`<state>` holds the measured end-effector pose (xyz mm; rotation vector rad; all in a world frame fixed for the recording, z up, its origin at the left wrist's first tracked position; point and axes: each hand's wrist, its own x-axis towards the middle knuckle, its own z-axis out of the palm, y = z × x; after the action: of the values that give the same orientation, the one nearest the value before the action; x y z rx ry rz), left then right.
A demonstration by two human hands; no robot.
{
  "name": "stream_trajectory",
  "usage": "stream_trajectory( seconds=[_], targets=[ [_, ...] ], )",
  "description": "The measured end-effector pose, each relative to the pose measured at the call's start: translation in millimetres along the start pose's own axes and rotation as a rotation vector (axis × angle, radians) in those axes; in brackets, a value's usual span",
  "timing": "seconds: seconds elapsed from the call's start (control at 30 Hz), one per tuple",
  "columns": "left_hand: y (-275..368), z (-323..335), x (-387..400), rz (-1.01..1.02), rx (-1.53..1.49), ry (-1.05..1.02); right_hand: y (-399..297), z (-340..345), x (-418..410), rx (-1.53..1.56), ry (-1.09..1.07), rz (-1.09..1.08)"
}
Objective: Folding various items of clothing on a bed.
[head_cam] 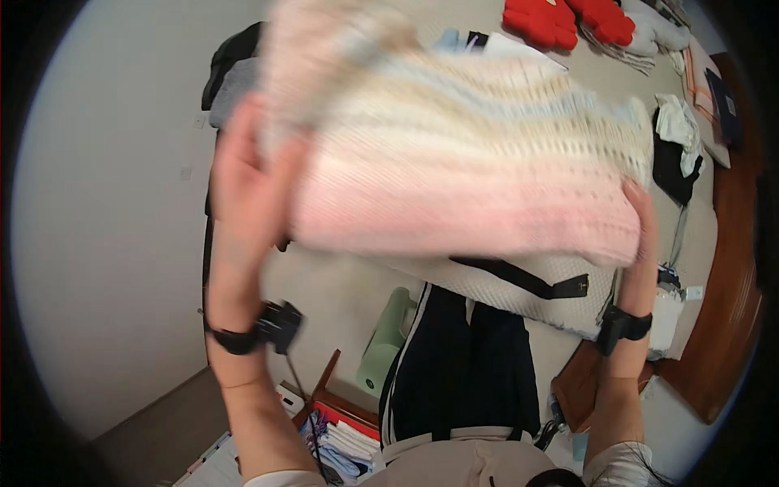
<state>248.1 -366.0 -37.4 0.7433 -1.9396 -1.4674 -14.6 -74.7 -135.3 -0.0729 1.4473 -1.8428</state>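
Observation:
A pastel-striped knit garment in pink, cream, beige and pale blue is held up before me, folded over and spread sideways. My left hand grips its left side, the thumb across the front; both the hand and the cloth there are motion-blurred. At the opposite end, my right hand holds the lower right corner, with most of its fingers hidden from view. Just under the garment, a black strap with a buckle-like end lies on a cream quilted cover. Both wrists wear black bands with small devices.
Red plush items lie at the far end of the bed. Dark and white clothes rest near the wooden headboard at right. A light green cylindrical object is beside my legs. Folded clothes sit low left, near the wall.

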Motion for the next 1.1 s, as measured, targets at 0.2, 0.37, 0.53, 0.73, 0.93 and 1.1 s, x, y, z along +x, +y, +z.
stream_trajectory(
  seconds=[0.2,0.37,0.53,0.73,0.93,1.1],
  targets=[
    [-16.5,-155.1,93.3,-0.110,0.402,0.260,55.5,174.9,31.2,0.004,-0.273,-0.192],
    [-150.7,-180.3,105.7,0.059,1.282,0.366,162.3,212.0,64.9,-0.335,-0.367,0.003],
    [-167.6,-57.6,69.7,0.099,1.494,0.007,176.8,193.0,59.0,-0.417,-0.476,-0.087],
    [-191.0,-56.2,71.7,-0.049,1.571,0.016,165.8,149.2,44.7,-0.383,-0.463,-0.054],
    [-175.9,-62.6,67.4,0.054,1.631,-0.008,175.6,42.2,30.0,-0.379,-0.286,0.040],
    [-104.2,109.5,-8.2,0.502,0.872,0.105,190.0,-65.3,14.2,-0.304,-0.083,0.093]
  ],
)
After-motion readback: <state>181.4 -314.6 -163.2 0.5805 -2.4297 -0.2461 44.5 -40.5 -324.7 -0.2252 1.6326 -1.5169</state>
